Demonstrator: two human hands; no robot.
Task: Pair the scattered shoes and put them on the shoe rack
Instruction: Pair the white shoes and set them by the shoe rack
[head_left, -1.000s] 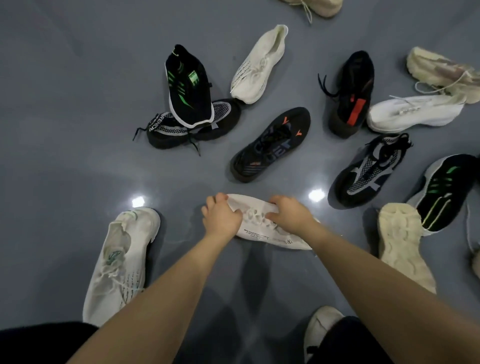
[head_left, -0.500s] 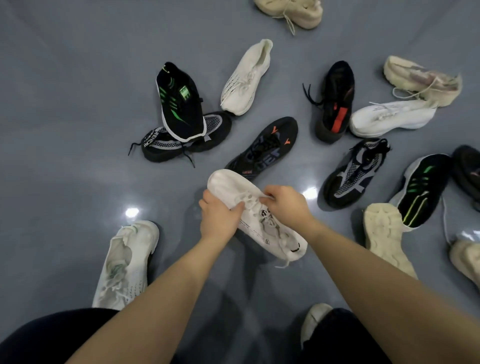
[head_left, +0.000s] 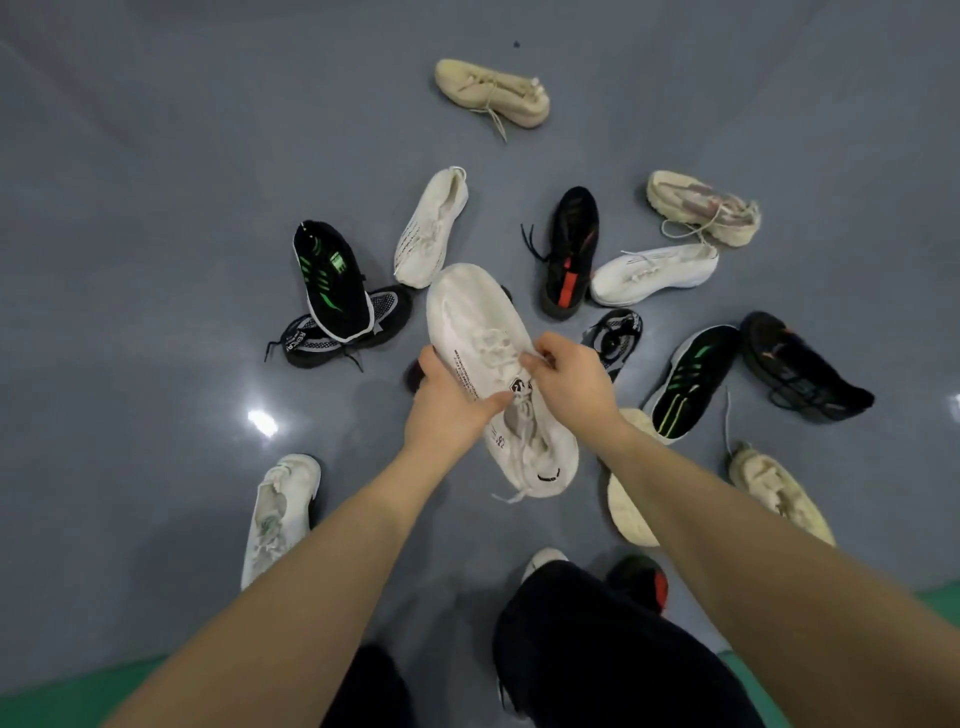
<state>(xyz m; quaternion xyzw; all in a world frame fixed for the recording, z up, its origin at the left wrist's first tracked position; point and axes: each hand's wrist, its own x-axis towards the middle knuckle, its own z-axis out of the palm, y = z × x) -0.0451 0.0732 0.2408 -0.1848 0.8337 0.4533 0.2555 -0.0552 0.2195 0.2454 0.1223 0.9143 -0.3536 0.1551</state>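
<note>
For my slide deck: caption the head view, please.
Both hands, left and right, hold a white shoe above scattered shoes on a grey floor.

1 head-worn view, wide-angle, facing steeply down at grey floor (head_left: 156, 260), close over forearms.

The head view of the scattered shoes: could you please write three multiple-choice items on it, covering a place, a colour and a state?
1. What does the black and green shoe at left rest on?
A. a black and grey mesh shoe
B. a beige shoe
C. a rack

2. What colour is the stripe on the black shoe above the hands?
A. blue
B. red
C. yellow

3. The held white sneaker is:
A. lifted in both hands
B. flat on the floor
C. on a foot

A: its heel overlaps the mesh shoe.
B: stripe reads red.
A: left hand grips its side, right hand pinches the laces.
</note>
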